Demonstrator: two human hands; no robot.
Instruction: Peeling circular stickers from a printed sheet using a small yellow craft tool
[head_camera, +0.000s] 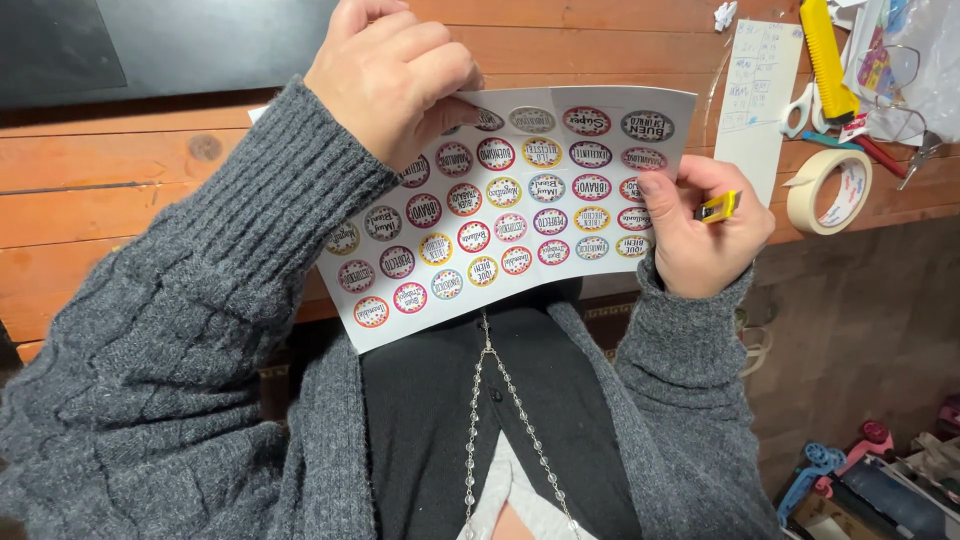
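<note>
**Head view: one sticker sheet held between two hands**

Head-camera view is filled by one white sticker sheet (520, 215), held up over the lap and tilted, its upper edge reaching across the front edge of the counter (120, 170). Oval stickers are printed on it in rows; about thirty-five can be counted, though those under the left hand are hidden and an exact count cannot be given. Each oval has a coloured, patterned rim.

Two hands are seen, both in grey knitted sleeves. The left hand (390, 75) is clenched at the sheet's upper left corner, where the fingertips are pinched on the paper or on a sticker there; which of the two cannot be told. The right hand (700, 225) is closed on the sheet's right edge, with the thumb pressed on the printed face. In that same grip one small yellow cutter (718, 207) is held against the fingers.

On the counter, to the right, one roll of masking tape (830, 190) is laid flat, one long yellow utility knife (826, 58) is set above it, and one narrow slip of white paper (757, 95) is laid just beside the sheet. One pair of scissors with white handles (800, 110) is partly covered between the slip and the knife.

The counter is made of reddish-brown wooden planks with a dark panel at the far left. Below it, a bare grey floor is seen at the right, with a few coloured plastic toys (850, 465) gathered in the lower right corner.
</note>
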